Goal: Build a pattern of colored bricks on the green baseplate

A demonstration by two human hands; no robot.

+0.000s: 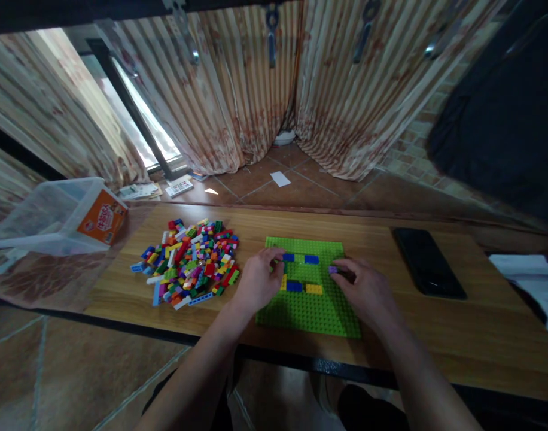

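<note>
A green baseplate (316, 314) lies flat on the wooden table (435, 335) in front of me. Blue bricks (310, 260) and a yellow brick (314, 289) are stuck on it. My left hand (256, 281) rests on the plate's left edge, fingers curled, with a yellow piece just by them. My right hand (366, 290) sits on the plate's right side and pinches a small purple brick (332, 269) at its fingertips. A heap of mixed coloured bricks (191, 263) lies to the left of the plate.
A clear plastic tub (45, 218) with an orange label lies tipped at the table's left end. A black phone (429, 263) lies right of the plate, white paper (529, 281) further right. Curtains hang behind, over a tiled floor.
</note>
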